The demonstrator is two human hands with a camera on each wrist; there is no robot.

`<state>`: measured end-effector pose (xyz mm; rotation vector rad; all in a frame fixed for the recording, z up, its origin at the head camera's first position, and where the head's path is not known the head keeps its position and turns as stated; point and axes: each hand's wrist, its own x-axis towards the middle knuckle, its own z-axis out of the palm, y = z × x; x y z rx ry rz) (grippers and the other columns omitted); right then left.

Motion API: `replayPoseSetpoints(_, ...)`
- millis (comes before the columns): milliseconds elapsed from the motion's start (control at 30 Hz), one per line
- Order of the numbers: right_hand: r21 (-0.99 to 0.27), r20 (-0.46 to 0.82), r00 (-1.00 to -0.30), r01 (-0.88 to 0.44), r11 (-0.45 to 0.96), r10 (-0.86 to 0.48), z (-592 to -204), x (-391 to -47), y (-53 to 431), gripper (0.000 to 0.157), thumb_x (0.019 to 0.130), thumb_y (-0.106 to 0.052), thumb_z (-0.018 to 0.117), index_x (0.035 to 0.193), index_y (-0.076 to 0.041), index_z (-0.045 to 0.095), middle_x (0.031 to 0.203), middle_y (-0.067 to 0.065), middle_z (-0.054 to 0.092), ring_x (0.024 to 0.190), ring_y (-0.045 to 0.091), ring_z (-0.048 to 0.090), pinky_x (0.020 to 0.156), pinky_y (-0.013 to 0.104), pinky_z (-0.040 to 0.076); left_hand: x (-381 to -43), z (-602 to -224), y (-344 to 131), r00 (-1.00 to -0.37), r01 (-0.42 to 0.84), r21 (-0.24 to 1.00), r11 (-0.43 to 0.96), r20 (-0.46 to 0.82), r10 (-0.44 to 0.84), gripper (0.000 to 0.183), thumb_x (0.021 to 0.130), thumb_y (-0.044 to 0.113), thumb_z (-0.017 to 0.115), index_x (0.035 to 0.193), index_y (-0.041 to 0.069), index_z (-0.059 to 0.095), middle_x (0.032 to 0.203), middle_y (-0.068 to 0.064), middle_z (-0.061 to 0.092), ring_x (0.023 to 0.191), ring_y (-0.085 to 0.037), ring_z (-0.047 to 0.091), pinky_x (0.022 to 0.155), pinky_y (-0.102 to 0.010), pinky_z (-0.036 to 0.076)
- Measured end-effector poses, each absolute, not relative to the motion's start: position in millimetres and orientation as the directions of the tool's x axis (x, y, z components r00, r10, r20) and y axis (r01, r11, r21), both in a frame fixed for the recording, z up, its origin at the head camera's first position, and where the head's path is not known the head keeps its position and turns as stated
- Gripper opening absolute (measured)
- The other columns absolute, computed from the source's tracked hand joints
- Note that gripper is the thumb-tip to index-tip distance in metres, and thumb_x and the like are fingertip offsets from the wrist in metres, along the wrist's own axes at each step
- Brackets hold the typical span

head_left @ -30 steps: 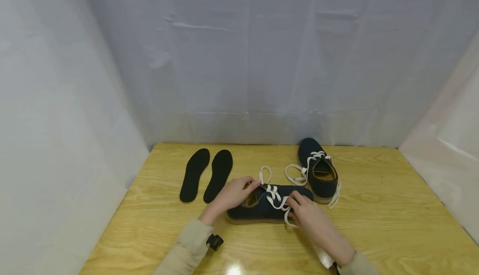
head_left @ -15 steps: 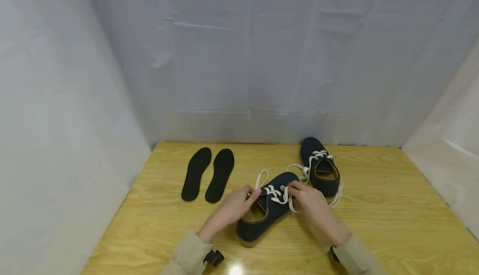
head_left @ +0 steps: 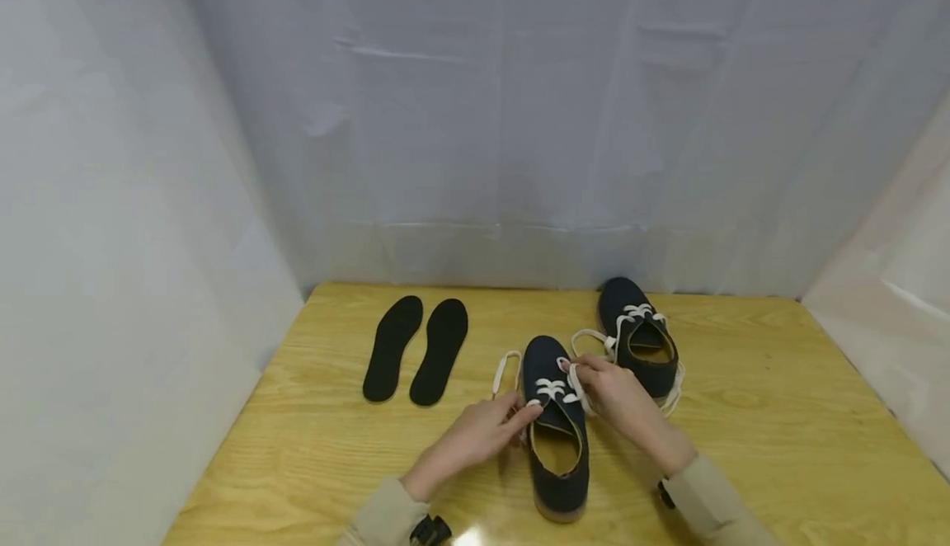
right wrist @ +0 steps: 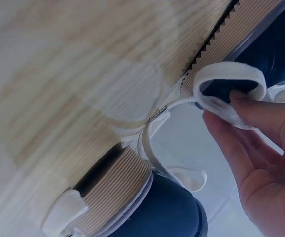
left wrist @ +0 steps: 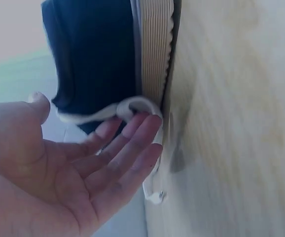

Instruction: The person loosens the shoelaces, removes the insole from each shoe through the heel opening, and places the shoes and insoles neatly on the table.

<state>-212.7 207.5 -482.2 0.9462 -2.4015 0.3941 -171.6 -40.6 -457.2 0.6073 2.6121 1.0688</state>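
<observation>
A navy lace-up shoe (head_left: 561, 490) stands on the table, toe pointing away from me and heel near. My left hand (head_left: 475, 430) is at its left side, thumb by the eyelets. In the left wrist view, this hand's fingers (left wrist: 140, 136) are loosely extended near the sole, a white lace running past their tips; whether they touch it I cannot tell. On the other side, my right hand (head_left: 619, 402) pinches a loop of white shoelace (right wrist: 231, 70) between thumb and fingers. The shoe's opening shows a tan inside.
Behind and to the right stands a second navy shoe (head_left: 653, 374) with loose white laces, close to my right hand. Two black insoles (head_left: 392, 348) lie side by side at the back left of the wooden table (head_left: 297, 463). White sheets (head_left: 490, 117) enclose the back and sides.
The near shoe has turned from lying sideways to pointing its toe away from me. Both hands have stayed by it, the right one at the lace. The insoles and second shoe have not moved.
</observation>
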Motion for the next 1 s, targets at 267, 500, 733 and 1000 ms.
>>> replayPoseSetpoints(267,-0.124,0.608,-0.611,-0.704,0.699,-0.507,-483.1,-208.3,212.9,0.037,0.085,0.007,0.072,0.068,-0.016,0.048,0.072,-0.007,0.041,0.056,0.004,0.034,0.05,0.021,0.028,-195.1,-454.5,-45.9,-0.899,0.398,0.565,0.723,0.084,0.43,0.022,0.108,0.025,0.052,0.104,0.01,0.068,0.081,-0.001,0.066,0.065,-0.011,0.055,0.059,-0.028,0.043)
replayPoseSetpoints(500,-0.155,0.589,-0.672,-0.639,0.754,-0.449,-477.9,-198.9,213.6,0.043,0.082,0.004,0.077,0.067,-0.02,0.045,0.065,-0.011,0.036,0.054,0.001,0.033,0.048,0.02,0.028,-218.6,-465.4,-37.5,-0.927,0.372,0.405,0.835,0.121,0.355,0.037,0.1,0.024,0.067,0.132,0.006,0.062,0.123,-0.015,0.064,0.103,-0.03,0.065,0.085,-0.042,0.055)
replayPoseSetpoints(733,-0.217,0.549,-0.736,-0.584,0.782,-0.397,-476.7,-185.8,212.9,0.04,0.081,0.006,0.078,0.069,-0.02,0.05,0.072,-0.006,0.059,0.06,0.008,0.062,0.049,0.018,0.043,-228.1,-478.1,-33.0,-0.914,0.404,0.21,0.89,0.052,0.403,0.051,0.09,0.025,0.079,0.135,0.009,0.061,0.133,-0.013,0.061,0.117,-0.034,0.059,0.092,-0.045,0.054)
replayPoseSetpoints(1000,-0.248,0.55,-0.755,-0.556,0.793,-0.357,-476.7,-174.4,214.0,0.034,0.077,0.007,0.079,0.07,-0.019,0.057,0.071,-0.004,0.063,0.06,0.01,0.067,0.051,0.02,0.049,-229.0,-475.1,-38.4,-0.869,0.492,0.286,0.822,0.105,0.484,0.014,0.084,0.0,0.073,0.082,0.013,0.068,0.08,0.002,0.062,0.073,-0.016,0.059,0.065,-0.028,0.049)
